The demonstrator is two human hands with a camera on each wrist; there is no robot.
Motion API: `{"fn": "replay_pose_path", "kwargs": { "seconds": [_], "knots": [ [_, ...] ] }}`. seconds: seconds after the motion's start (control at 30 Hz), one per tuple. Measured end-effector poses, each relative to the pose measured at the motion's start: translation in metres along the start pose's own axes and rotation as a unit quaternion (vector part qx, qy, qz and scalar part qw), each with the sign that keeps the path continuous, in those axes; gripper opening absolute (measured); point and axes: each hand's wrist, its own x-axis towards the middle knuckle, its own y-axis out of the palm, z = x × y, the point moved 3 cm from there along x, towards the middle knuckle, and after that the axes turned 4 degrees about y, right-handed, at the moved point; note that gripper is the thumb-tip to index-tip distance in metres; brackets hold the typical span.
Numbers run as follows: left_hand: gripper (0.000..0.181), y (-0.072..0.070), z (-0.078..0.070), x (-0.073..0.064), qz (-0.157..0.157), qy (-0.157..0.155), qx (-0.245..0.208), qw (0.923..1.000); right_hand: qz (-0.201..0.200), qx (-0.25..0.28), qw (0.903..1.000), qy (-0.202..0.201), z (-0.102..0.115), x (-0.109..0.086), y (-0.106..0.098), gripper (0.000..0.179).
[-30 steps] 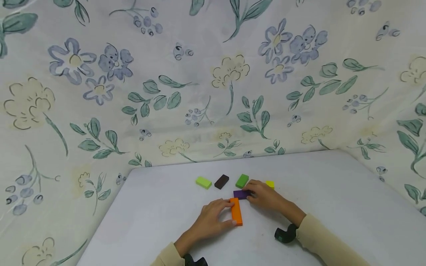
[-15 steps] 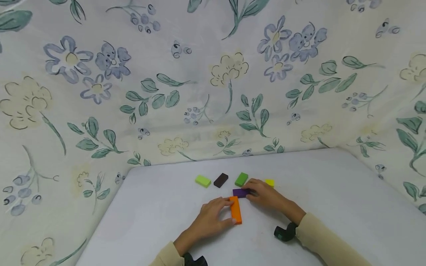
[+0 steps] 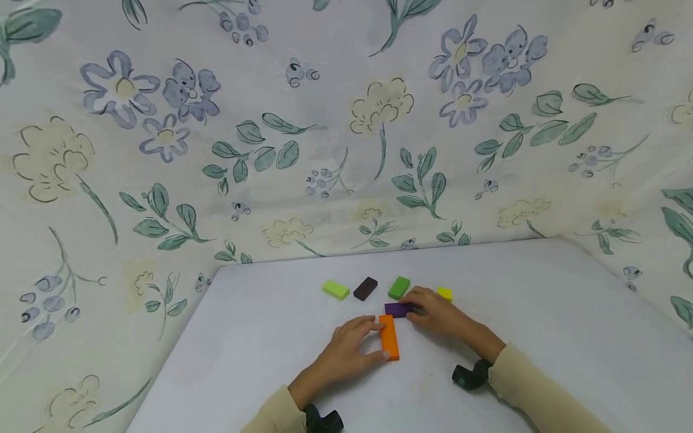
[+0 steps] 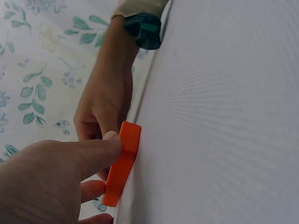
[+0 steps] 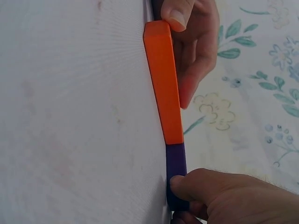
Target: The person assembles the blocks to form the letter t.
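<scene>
On the white table lies an orange block (image 3: 389, 338), long and flat, pointing away from me. My left hand (image 3: 343, 353) holds it by its two ends, thumb at the near end and a finger at the far one. A purple block (image 3: 397, 310) lies crosswise at the orange block's far end. Its right end is pinched by my right hand (image 3: 441, 314), which hides part of it. The right wrist view shows the purple block (image 5: 176, 161) and the orange block (image 5: 163, 84) end against side, touching.
Behind the hands lie a light green block (image 3: 336, 289), a dark brown block (image 3: 365, 288) and a green block (image 3: 399, 287). A yellow block (image 3: 444, 294) is partly hidden behind the right hand. A flowered cloth (image 3: 325, 150) rises at the table's back edge.
The head view has shifted slightly, so everything sits a little higher and to the right. Both hands keep their grips, and the blocks stay in the same arrangement.
</scene>
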Motion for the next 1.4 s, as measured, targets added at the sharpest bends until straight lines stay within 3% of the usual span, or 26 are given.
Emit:
{"fn": "replay_pose_path", "kwargs": {
  "seconds": [0.27, 0.5, 0.83, 1.1, 1.3, 1.4],
  "knots": [
    [0.054, 0.002, -0.001, 0.004, 0.007, -0.014, -0.002, 0.9999, -0.003, 0.001, 1.0, -0.008, -0.011, 0.001, 0.002, 0.029],
    [0.053, 0.0, 0.002, 0.002, 0.014, -0.02, 0.0, 0.9997, 0.004, 0.01, 0.9998, 0.016, -0.004, 0.002, 0.002, 0.03],
    [0.058, -0.004, 0.002, 0.004, 0.026, -0.031, -0.014, 0.9991, 0.002, 0.005, 0.9998, 0.019, -0.002, 0.002, 0.0, 0.03],
    [0.046, -0.023, 0.01, 0.01, -0.016, -0.052, -0.101, 0.9934, 0.003, 0.006, 0.9998, 0.02, -0.005, 0.002, 0.0, 0.03],
    [0.039, -0.04, 0.033, 0.017, -0.05, -0.05, -0.096, 0.9929, 0.002, 0.012, 0.9999, 0.009, -0.005, 0.003, -0.001, 0.03],
    [0.037, -0.045, 0.043, 0.015, -0.068, -0.063, -0.09, 0.9916, 0.01, 0.015, 0.9997, 0.014, -0.007, 0.001, 0.001, 0.03]
  ]
}}
